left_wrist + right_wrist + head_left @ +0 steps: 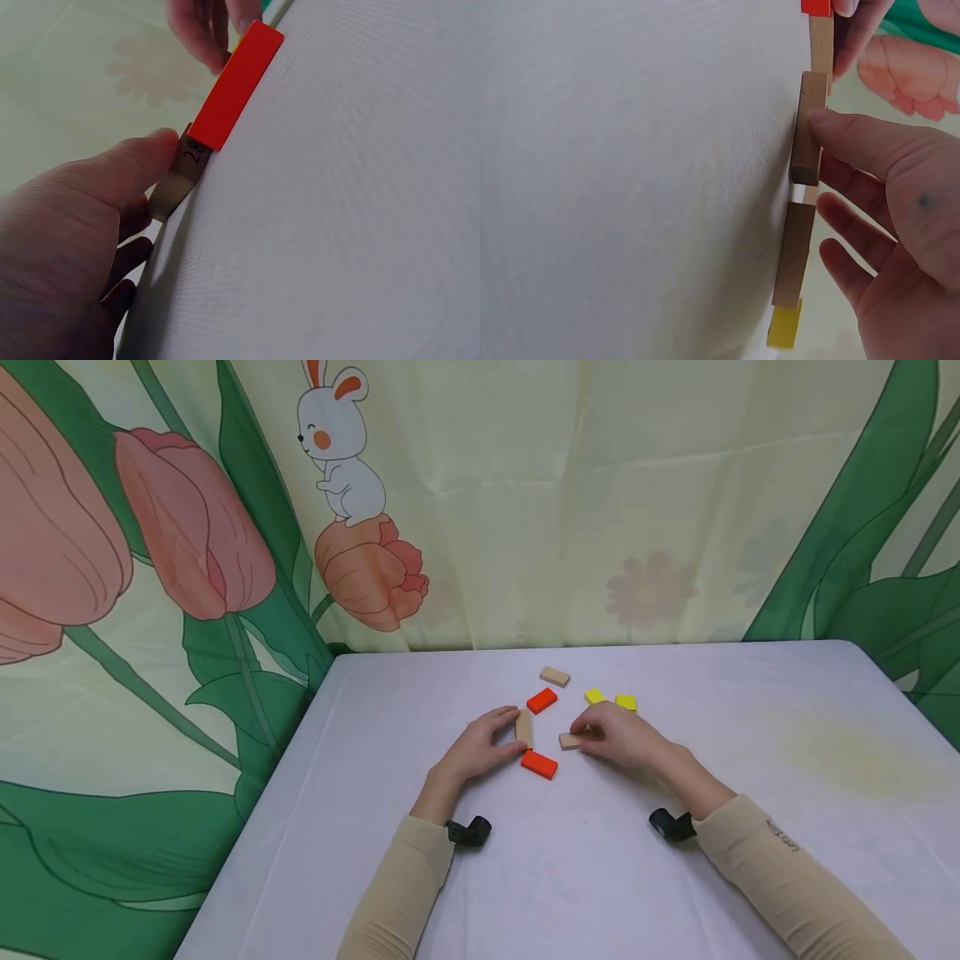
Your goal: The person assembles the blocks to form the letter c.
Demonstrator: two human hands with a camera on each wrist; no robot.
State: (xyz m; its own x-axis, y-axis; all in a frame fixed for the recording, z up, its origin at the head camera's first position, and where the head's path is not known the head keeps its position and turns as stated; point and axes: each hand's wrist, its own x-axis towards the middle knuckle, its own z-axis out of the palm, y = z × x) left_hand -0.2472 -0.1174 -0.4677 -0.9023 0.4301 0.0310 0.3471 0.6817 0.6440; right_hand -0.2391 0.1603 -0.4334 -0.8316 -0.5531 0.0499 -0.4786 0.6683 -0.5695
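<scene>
Nearest on the white cloth-covered table (600,877), a bright red rectangular block (539,764) is laid flat. Just beyond it, an upright-looking bare wooden block (523,727) is held at its two ends by the thumb and fingers of the left hand (480,747). To the right, a short tan wooden block (568,742) is pinched by the right hand (618,735). Farther off, two yellow blocks (626,702) are partly hidden by that hand; leftward, a second red block (542,700) is seen, and farthest, a pale wooden plank (555,677).
</scene>
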